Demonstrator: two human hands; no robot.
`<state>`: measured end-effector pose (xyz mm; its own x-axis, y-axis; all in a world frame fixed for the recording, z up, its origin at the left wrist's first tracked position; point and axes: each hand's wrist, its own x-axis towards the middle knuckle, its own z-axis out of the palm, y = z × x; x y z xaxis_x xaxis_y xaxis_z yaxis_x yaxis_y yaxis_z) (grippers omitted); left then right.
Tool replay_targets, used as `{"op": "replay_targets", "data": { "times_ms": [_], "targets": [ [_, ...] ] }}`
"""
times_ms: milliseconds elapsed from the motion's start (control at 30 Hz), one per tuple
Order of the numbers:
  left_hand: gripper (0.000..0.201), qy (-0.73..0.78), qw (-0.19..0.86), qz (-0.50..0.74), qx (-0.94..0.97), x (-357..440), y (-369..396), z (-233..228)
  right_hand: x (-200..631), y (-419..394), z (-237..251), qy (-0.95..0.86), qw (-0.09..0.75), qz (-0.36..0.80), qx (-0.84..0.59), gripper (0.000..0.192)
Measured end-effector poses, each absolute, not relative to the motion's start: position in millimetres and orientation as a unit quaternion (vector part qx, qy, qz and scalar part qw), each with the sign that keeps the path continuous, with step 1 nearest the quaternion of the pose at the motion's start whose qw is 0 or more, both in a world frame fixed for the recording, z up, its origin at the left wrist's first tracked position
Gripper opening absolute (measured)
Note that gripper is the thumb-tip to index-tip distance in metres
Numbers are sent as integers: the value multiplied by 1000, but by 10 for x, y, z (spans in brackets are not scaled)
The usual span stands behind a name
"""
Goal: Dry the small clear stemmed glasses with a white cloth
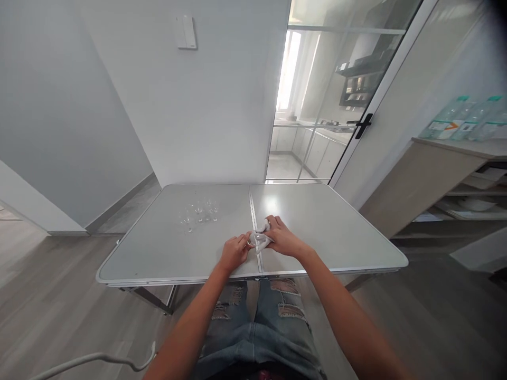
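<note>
Over the table's centre seam my two hands meet. My left hand is closed around one end of a small clear glass, most of which my fingers and the cloth hide. In my right hand is a bunched white cloth, pressed against the glass. Further off to the left, several small clear glasses stand grouped on the tabletop; being transparent, their outlines are faint.
The pale folding table has a metal rim and a seam down its middle. Behind it are a wall and a glass door with a black handle. Plastic bottles top a shelf unit at right. A white hose lies at lower left.
</note>
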<state>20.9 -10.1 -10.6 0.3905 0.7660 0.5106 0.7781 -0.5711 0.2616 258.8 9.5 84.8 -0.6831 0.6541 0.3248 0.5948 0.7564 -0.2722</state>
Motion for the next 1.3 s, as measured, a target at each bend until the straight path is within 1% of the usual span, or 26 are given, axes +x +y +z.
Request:
{"op": "replay_targets", "data": {
  "times_ms": [67,167,367,467,500,567,633,733,900,1000,1100,1133,1200,1267,1300],
  "targets": [
    [43,-471,-1,-313,-825,211,-97,-116,2579,52,885,-907,218,16,-359,11],
    [43,-482,-12,-332,-811,218,-92,-124,2566,-5,915,-901,241,9,-360,13],
    [41,-497,-22,-364,-787,213,-97,-113,2602,-44,927,-891,270,184,-315,25],
    [41,-500,-10,-354,-791,210,-102,-111,2627,-20,912,-873,304,199,-326,28],
    [40,-497,0,-346,-796,211,-105,-112,2628,-17,907,-872,304,199,-329,30],
    [40,-488,29,-329,-808,212,-115,-115,2622,-26,897,-878,278,205,-331,34],
    [39,-476,59,-315,-819,212,-127,-116,2616,-42,884,-883,242,214,-340,32],
    [38,-467,88,-311,-823,210,-141,-114,2637,-55,866,-884,224,228,-341,30],
    [37,-445,111,-326,-826,205,-131,-106,2675,-75,875,-877,221,302,-300,46],
    [37,-437,118,-335,-826,208,-112,-105,2583,-125,850,-829,265,370,-326,49],
    [36,-443,128,-341,-819,227,-106,-117,2417,-189,798,-744,329,426,-395,49],
    [36,-445,126,-338,-820,235,-110,-121,2366,-207,792,-719,347,426,-425,47],
    [36,-446,101,-335,-824,247,-128,-116,2298,-230,818,-703,363,389,-472,45],
    [37,-442,43,-344,-827,240,-155,-76,2295,-226,891,-740,347,323,-478,44],
    [38,-437,1,-352,-828,225,-168,-39,2320,-211,934,-770,323,295,-464,45]
  ]
}}
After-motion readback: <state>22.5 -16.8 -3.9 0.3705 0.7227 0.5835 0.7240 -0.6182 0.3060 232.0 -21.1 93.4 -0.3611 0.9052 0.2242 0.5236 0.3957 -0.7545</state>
